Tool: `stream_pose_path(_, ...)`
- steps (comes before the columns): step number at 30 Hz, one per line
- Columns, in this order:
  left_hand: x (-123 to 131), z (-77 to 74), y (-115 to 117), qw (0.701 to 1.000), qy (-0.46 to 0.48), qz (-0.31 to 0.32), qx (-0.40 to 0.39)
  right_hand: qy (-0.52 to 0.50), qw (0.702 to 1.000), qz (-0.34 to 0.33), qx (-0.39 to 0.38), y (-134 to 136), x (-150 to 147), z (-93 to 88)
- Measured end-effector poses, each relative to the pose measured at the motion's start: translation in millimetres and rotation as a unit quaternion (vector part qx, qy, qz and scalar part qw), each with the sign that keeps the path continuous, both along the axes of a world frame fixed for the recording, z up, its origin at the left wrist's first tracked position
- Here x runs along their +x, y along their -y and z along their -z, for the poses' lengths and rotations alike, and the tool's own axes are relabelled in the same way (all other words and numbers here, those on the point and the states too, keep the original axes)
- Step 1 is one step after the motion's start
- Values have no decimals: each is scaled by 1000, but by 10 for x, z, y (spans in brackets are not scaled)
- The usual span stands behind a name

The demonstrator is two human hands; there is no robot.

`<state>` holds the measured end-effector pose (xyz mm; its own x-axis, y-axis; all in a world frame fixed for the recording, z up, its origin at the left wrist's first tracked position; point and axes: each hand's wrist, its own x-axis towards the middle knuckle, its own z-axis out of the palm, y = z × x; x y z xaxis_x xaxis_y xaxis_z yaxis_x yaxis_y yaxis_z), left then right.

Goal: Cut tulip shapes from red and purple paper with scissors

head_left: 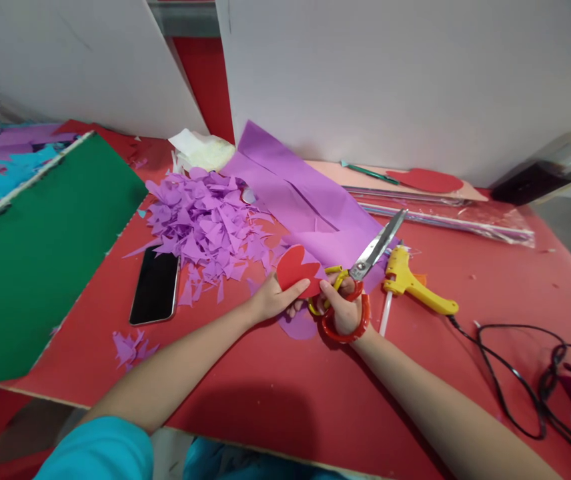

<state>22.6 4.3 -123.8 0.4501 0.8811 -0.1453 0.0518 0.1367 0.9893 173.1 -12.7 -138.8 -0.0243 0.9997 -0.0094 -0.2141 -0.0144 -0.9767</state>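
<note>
My left hand (pixel 271 298) pinches a red paper cutout (pixel 296 268) with a notched, petal-like edge, thumb on top. Purple paper shows just behind the cutout's right side. In my right hand (pixel 344 311) is a pair of scissors (pixel 376 248) with red and yellow handles; the handles loop around the hand and the blades point away to the upper right, off the paper. My right thumb and fingertips meet the cutout's right edge. Below both hands lies a rounded purple paper piece (pixel 299 325), partly covered by them.
A heap of purple scraps (pixel 205 223) and a phone (pixel 154 285) lie left; a green board (pixel 50 267) is farther left. Purple sheets (pixel 295 193) lie behind. A yellow glue gun (pixel 413 280) with a black cord (pixel 503 373) is right. White panels (pixel 390 80) stand behind.
</note>
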Motion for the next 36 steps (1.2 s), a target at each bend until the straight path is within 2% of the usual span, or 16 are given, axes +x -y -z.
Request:
stream_pose_path(7, -15, -42, -70, 1000, -21, 17, 15, 2, 1000, 17, -3, -39, 4, 78)
stream_pose_path(11, -85, -139, -161, 997, -51, 19, 58, 6, 1000, -1, -4, -70, 19, 54)
stream_pose_path(14, -180, -303, -220, 994, -53, -7, 100, 24, 998, -61, -17, -60, 60, -19)
stream_pose_path(19, -330, -691, -270, 986, -29, -45, 155, 44, 989, -135, -28, -26, 123, -186)
stream_pose_path(22, -354, -873, -253, 980, -29, -47, 191, 16, 985, -172, 4, -45, 100, -320)
stream_pose_path(24, -339, -938, -218, 977, -45, -20, 206, -25, 986, -153, 62, -66, 63, -436)
stream_pose_path(26, -307, -962, -171, 975, -63, 11, 212, -53, 989, -98, 98, -82, 27, -565)
stream_pose_path(31, -233, -952, -82, 968, -93, 37, 229, -25, 995, -13, 96, -81, 5, -807)
stream_pose_path(36, -214, -924, -66, 969, -105, 51, 219, 24, 994, 27, 106, -57, 18, -873)
